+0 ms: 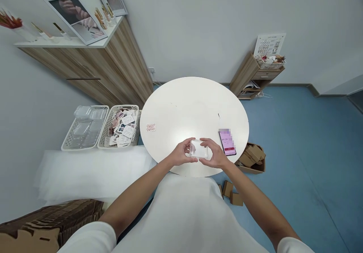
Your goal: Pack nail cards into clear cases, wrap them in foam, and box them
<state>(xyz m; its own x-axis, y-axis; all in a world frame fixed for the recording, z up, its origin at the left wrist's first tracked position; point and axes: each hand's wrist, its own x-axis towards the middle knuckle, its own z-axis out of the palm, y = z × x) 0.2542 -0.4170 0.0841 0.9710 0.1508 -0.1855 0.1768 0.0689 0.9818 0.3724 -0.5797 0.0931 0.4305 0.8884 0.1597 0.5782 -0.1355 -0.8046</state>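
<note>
I hold a small clear plastic case [199, 149] between both hands above the near edge of a round white table [193, 105]. My left hand [181, 154] grips its left side with fingers curled round it. My right hand [216, 155] grips its right side the same way. A small pink patterned card [151, 127] lies on the table to the left. A phone [227, 142] with a pink lit screen lies just right of my right hand.
Two white baskets stand left of the table, one [85, 126] with clear cases, one [122, 128] with several printed cards. A cardboard box [252, 158] and loose small boxes [231, 193] sit on the blue floor. Wooden cabinets [113, 68] line the wall.
</note>
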